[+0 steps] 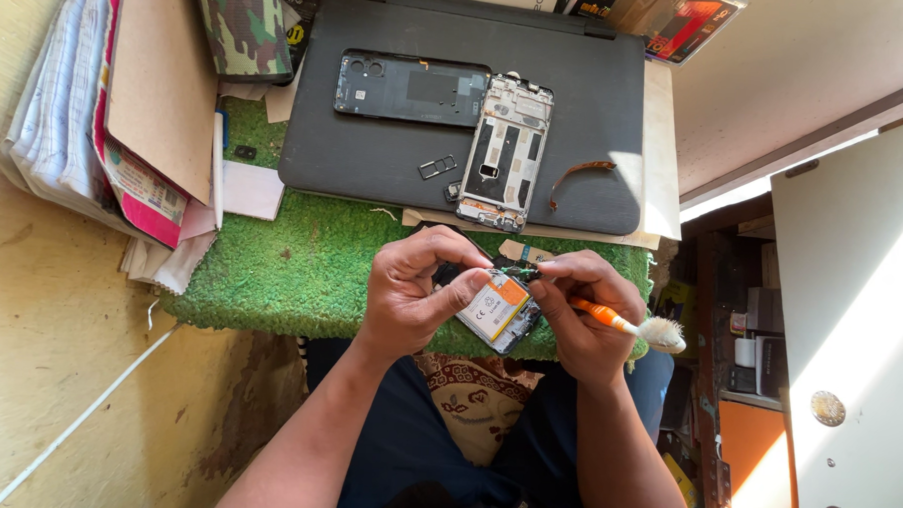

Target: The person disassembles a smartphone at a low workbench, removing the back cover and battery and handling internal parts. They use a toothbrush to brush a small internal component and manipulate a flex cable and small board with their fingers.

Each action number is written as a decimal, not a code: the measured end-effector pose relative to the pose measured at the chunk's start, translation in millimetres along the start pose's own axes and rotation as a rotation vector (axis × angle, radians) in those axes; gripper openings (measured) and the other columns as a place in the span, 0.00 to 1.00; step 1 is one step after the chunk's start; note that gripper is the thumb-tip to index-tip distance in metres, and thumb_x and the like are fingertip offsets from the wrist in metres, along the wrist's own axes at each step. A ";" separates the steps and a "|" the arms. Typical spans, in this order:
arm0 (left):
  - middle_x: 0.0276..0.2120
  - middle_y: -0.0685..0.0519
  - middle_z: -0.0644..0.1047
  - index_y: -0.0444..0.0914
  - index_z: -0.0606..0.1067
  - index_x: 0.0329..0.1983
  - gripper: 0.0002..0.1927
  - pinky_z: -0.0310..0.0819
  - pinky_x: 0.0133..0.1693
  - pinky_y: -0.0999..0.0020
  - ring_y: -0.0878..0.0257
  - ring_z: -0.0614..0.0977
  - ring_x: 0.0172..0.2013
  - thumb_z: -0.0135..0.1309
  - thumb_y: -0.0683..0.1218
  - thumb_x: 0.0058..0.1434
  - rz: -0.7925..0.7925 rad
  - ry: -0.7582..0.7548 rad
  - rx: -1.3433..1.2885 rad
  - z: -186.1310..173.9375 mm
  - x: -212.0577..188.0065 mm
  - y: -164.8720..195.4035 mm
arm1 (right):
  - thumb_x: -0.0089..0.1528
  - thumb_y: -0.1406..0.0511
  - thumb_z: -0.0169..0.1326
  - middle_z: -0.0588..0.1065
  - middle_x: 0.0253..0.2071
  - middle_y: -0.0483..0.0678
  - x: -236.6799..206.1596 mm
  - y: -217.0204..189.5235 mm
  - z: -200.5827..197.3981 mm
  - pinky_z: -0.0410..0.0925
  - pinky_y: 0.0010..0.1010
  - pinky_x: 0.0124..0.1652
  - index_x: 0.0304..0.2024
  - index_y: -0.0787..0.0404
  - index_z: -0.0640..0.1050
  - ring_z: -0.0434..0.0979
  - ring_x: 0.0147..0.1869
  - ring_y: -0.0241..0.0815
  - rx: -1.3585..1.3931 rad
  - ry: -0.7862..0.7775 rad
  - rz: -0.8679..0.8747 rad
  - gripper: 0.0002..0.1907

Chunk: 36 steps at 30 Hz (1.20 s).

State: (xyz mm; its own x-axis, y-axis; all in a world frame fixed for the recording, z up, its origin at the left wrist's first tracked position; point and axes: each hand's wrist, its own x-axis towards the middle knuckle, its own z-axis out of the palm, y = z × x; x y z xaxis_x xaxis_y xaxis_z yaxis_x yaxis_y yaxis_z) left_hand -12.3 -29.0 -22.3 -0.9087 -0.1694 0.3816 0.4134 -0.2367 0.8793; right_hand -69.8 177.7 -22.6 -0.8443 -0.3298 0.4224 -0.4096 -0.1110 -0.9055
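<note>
My left hand grips an opened phone body with a white and orange battery, thumb pressing its left side. My right hand pinches the phone's top edge near a small green circuit board, and also holds an orange-handled brush with worn white bristles pointing right. Both hands hover over the front edge of a green turf mat, above my lap.
A closed dark laptop lies on the mat, carrying a black phone back cover, a metal phone mid-frame, a SIM tray and a brown flex ribbon. Stacked papers and cardboard sit left; a camouflage pouch at the back.
</note>
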 end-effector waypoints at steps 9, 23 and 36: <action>0.39 0.48 0.81 0.32 0.81 0.41 0.05 0.77 0.46 0.70 0.64 0.82 0.42 0.63 0.38 0.63 0.029 -0.016 0.157 3.3 3.2 8.7 | 0.62 0.78 0.62 0.78 0.44 0.51 1.3 -4.2 -0.4 0.68 0.20 0.38 0.45 0.67 0.80 0.75 0.38 0.30 -0.077 -0.032 -0.054 0.10; 0.37 0.49 0.80 0.33 0.79 0.38 0.04 0.78 0.45 0.71 0.65 0.82 0.40 0.62 0.38 0.61 0.055 -0.007 0.230 5.9 4.0 9.8 | 0.61 0.76 0.64 0.78 0.43 0.51 1.9 -5.2 -1.7 0.68 0.19 0.38 0.44 0.67 0.80 0.76 0.39 0.31 -0.124 -0.033 -0.106 0.09; 0.43 0.48 0.77 0.31 0.78 0.43 0.06 0.75 0.53 0.70 0.65 0.79 0.47 0.60 0.35 0.63 0.005 0.026 -0.037 12.7 -2.4 14.8 | 0.62 0.78 0.62 0.78 0.45 0.53 2.4 -6.4 0.8 0.74 0.22 0.43 0.41 0.67 0.78 0.81 0.45 0.36 -0.056 -0.010 -0.104 0.08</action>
State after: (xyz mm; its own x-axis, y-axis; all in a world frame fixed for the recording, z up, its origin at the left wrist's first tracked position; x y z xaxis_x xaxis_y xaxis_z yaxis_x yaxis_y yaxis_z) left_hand -4.8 -20.0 -6.6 -0.9048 -0.1956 0.3783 0.4206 -0.2705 0.8660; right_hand -68.9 176.8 -15.8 -0.7930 -0.3285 0.5130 -0.5135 -0.0926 -0.8531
